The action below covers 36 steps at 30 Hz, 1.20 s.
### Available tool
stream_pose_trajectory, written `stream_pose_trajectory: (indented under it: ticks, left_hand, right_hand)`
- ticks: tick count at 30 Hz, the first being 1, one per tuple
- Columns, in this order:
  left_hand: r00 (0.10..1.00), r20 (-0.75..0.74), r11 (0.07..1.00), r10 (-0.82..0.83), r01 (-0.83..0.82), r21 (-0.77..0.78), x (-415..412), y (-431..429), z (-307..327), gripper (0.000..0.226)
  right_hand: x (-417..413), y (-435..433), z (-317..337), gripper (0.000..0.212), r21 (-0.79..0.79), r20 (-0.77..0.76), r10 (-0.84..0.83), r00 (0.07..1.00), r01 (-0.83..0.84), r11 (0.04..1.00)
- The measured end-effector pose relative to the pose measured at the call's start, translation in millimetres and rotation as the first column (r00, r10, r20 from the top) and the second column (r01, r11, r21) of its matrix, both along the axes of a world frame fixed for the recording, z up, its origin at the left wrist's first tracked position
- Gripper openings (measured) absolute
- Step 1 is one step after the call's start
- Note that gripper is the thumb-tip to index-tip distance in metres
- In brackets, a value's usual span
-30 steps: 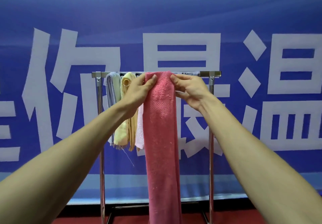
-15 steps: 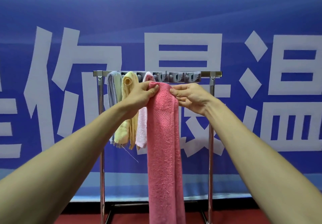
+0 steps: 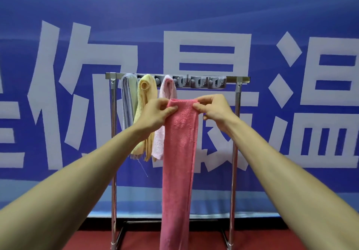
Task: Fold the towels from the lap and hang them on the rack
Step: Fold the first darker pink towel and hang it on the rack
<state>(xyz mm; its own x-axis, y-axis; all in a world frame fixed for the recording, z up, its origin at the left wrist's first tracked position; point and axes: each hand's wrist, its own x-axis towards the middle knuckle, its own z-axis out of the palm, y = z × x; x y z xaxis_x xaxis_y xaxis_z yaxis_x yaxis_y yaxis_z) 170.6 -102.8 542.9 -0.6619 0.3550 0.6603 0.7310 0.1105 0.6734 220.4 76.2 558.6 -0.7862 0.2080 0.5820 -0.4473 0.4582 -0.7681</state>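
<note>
A long coral-pink towel, folded into a narrow strip, hangs straight down in front of the metal rack. My left hand pinches its top left corner and my right hand pinches its top right corner. The towel's top edge sits a little below the rack's grey hook strip. Three folded towels hang from that strip on the left: a grey-blue towel, a yellow towel and a pale pink towel.
The rack stands on a red floor with upright posts at left and right. Several free grey hooks lie right of the pale pink towel. A blue banner with large white characters fills the background.
Both hands have lowered the coral-pink towel from the bar's height to below the hook strip, uncovering the grey hooks and the top of the pale pink towel.
</note>
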Motion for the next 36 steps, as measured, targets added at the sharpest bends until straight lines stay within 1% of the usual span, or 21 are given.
stream_pose_trajectory:
  ticks: [2, 4, 6, 7, 9, 10, 12, 14, 17, 19, 23, 25, 27, 29, 31, 32, 33, 36]
  left_hand:
    - [0.998, -0.041, 0.996, 0.051, -0.048, 0.071, -1.7, 2.1, 2.7, 0.015]
    - [0.991, -0.076, 0.99, 0.107, -0.099, 0.096, -0.1, 5.6, 2.6, 0.013]
    - [0.986, -0.109, 0.979, 0.129, -0.109, 0.17, 2.7, 5.8, -4.8, 0.01]
    - [0.984, -0.114, 0.973, 0.138, -0.113, 0.203, 4.8, 5.1, -8.9, 0.009]
    - [0.986, -0.098, 0.968, 0.133, -0.108, 0.228, 7.4, 5.1, -11.2, 0.009]
    - [0.988, -0.082, 0.965, 0.13, -0.107, 0.24, 6.2, 6.5, -10.9, 0.011]
    - [0.989, -0.055, 0.963, 0.138, -0.121, 0.243, 5.1, 9.5, -7.4, 0.014]
    - [0.991, -0.016, 0.97, 0.132, -0.126, 0.208, 4.4, 11.8, -4.8, 0.016]
    - [0.997, 0.057, 0.982, 0.055, -0.064, 0.175, 7.9, 13.8, -7.2, 0.017]
    - [0.995, 0.076, 0.984, 0.063, -0.074, 0.161, 10.1, 16.2, -9.7, 0.019]
    - [0.987, 0.163, 0.975, 0.01, -0.046, 0.219, 10.7, 26.0, -12.8, 0.014]
    - [0.975, 0.221, 0.973, 0.033, -0.082, 0.218, 10.7, 31.1, -14.0, 0.015]
    - [0.954, 0.295, 0.96, 0.047, -0.125, 0.249, 11.0, 36.3, -14.2, 0.012]
    - [0.922, 0.387, 0.936, 0.014, -0.148, 0.319, 12.7, 40.5, -12.4, 0.011]
    - [0.876, 0.477, 0.902, -0.074, -0.145, 0.407, 14.2, 43.1, -8.8, 0.007]
    - [0.85, 0.514, 0.884, -0.116, -0.148, 0.443, 15.6, 43.1, -6.8, 0.01]
    - [0.823, 0.545, 0.862, -0.159, -0.153, 0.484, 16.8, 42.7, -5.0, 0.013]
    - [0.738, 0.609, 0.778, -0.289, -0.19, 0.599, 17.3, 39.3, -1.0, 0.025]
  right_hand:
    - [-3.8, -6.6, 1.1, 0.012, -0.065, -0.05, 0.034, 0.998, -0.037, 0.997]
    - [-4.9, -12.6, 0.8, 0.01, -0.147, -0.055, 0.074, 0.996, -0.082, 0.986]
    - [-3.1, -17.4, -2.9, 0.009, -0.24, -0.092, 0.098, 0.991, -0.117, 0.964]
    - [-1.4, -20.0, -3.1, 0.01, -0.256, -0.105, 0.103, 0.989, -0.127, 0.958]
    - [3.0, -21.5, 0.5, 0.01, -0.258, -0.093, 0.114, 0.989, -0.135, 0.957]
    - [5.8, -20.7, 3.1, 0.01, -0.283, -0.089, 0.132, 0.987, -0.152, 0.947]
    - [8.6, -19.7, 7.9, 0.01, -0.373, -0.083, 0.215, 0.973, -0.231, 0.899]
    - [9.3, -17.6, 9.3, 0.008, -0.436, -0.052, 0.264, 0.963, -0.259, 0.862]
    - [4.0, -13.6, 7.1, 0.007, -0.414, -0.015, 0.221, 0.975, -0.207, 0.887]
    - [0.9, -9.4, 4.0, 0.007, -0.373, 0.01, 0.158, 0.987, -0.143, 0.917]
    - [-7.8, -1.3, -5.6, 0.019, -0.328, 0.044, 0.064, 0.997, -0.046, 0.944]
    - [-9.2, 1.0, -14.0, 0.021, -0.305, 0.106, 0.01, 0.994, 0.023, 0.952]
    - [-4.9, 1.9, -25.5, 0.026, -0.246, 0.2, 0.016, 0.98, 0.035, 0.969]
    - [0.7, 3.1, -39.0, 0.04, -0.195, 0.298, 0.083, 0.951, -0.024, 0.981]
    - [2.4, 5.0, -52.2, 0.053, -0.198, 0.355, 0.184, 0.916, -0.119, 0.973]
    - [2.0, 6.1, -58.1, 0.056, -0.21, 0.364, 0.235, 0.901, -0.166, 0.963]
    - [1.6, 7.1, -63.1, 0.055, -0.233, 0.358, 0.29, 0.888, -0.215, 0.948]
    - [0.6, 11.0, -76.0, 0.043, -0.366, 0.286, 0.455, 0.843, -0.343, 0.865]
